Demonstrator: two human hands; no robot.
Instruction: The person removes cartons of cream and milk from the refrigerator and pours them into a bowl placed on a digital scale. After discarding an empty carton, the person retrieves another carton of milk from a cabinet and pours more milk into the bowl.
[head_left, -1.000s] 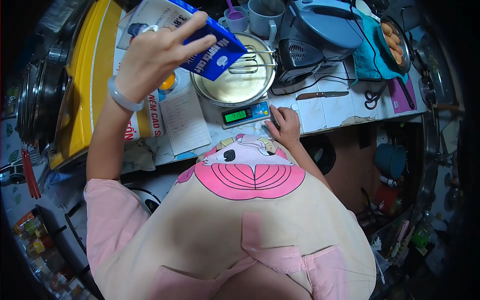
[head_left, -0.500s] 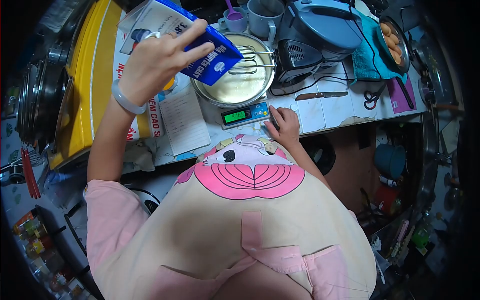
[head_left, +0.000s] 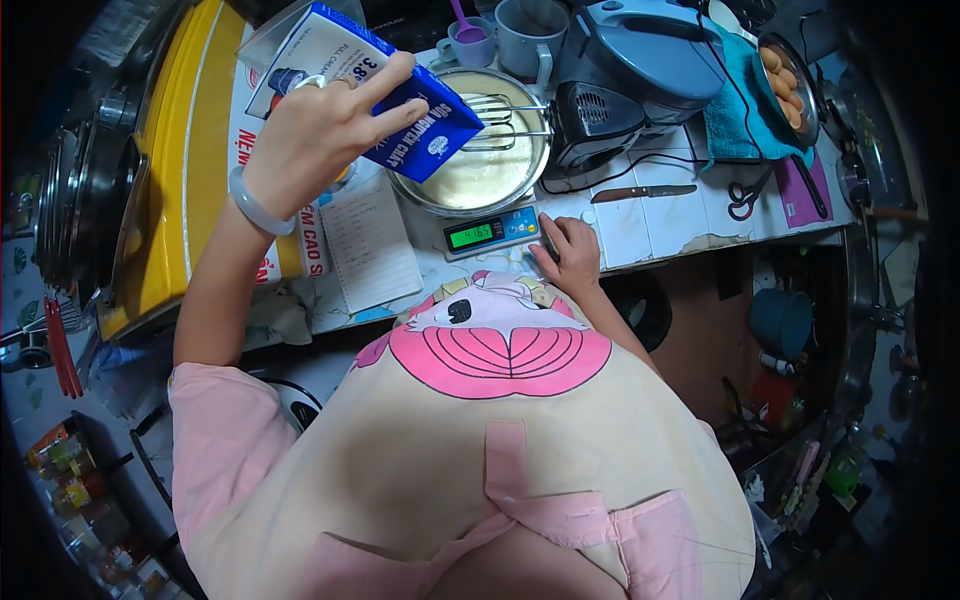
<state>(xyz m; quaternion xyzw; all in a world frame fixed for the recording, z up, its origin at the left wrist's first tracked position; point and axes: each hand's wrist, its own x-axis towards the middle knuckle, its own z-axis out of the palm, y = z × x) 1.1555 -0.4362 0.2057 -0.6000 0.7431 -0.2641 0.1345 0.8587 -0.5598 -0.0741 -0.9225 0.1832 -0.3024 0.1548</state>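
Observation:
My left hand (head_left: 315, 135) is closed around a blue and white milk carton (head_left: 425, 125), which it holds tilted over a metal bowl (head_left: 402, 192). Pale, creamy liquid (head_left: 490, 175) fills the bowl; the carton hides part of its left side. Beneath the bowl's near edge, a digital kitchen scale (head_left: 525, 222) shows green digits. My right hand (head_left: 572, 250) lies on the counter edge just right of the scale, empty, fingers apart. Two wire beaters (head_left: 500, 125) of a blue-grey mixer (head_left: 600, 115) reach over the bowl.
A handwritten notebook (head_left: 372, 250) lies left of the scale. To the right are a knife (head_left: 645, 192), scissors (head_left: 742, 198) and a pan of eggs (head_left: 780, 75). Mugs (head_left: 530, 40) stand behind the bowl. A mixer cord (head_left: 640, 165) crosses the counter.
My left hand and the carton have shifted slightly toward me, and more of the bowl's far rim shows. My right hand stays in place.

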